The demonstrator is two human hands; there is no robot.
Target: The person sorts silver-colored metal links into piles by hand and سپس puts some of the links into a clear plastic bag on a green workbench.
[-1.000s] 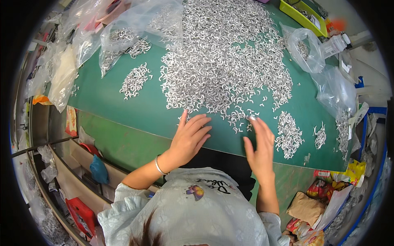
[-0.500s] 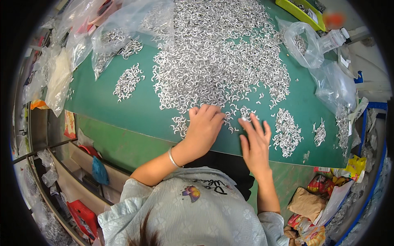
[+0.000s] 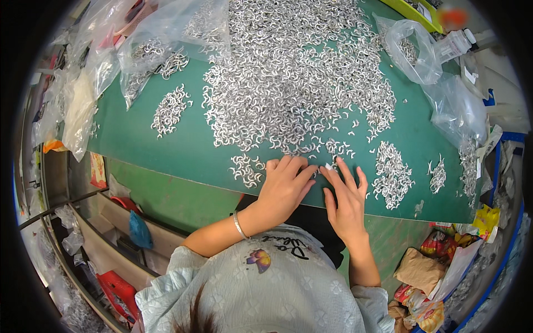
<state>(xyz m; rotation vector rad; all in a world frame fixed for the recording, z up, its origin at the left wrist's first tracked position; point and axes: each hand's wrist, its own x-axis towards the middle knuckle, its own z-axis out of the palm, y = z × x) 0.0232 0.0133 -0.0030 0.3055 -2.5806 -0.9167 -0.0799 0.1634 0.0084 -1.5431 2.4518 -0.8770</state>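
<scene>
A wide heap of small silvery crescent-shaped metal pieces [image 3: 277, 94] covers the middle of the green tabletop [image 3: 183, 150]. At its near edge my left hand [image 3: 284, 184] rests with bent fingers slightly apart, fingertips down among a few loose pieces. Close beside it, my right hand [image 3: 347, 202] has its fingers spread over the table, thumb held away, with a white patch at the index fingertip. Neither hand visibly grips a piece, though the undersides of the left fingers are hidden. A small cluster of crescents [image 3: 247, 170] lies left of my left hand.
Separate crescent piles lie at the left [image 3: 171, 111] and right [image 3: 392, 176]. Clear plastic bags [image 3: 411, 53] and a white bottle [image 3: 456, 45] stand at the far right, near a lime-green tray [image 3: 413, 14]. An open drawer [image 3: 105, 222] sits below the table's left edge.
My left hand has drawn back from the heap toward the table's near edge and slightly right, closer to my right hand. The right hand has barely moved. The view has shifted slightly.
</scene>
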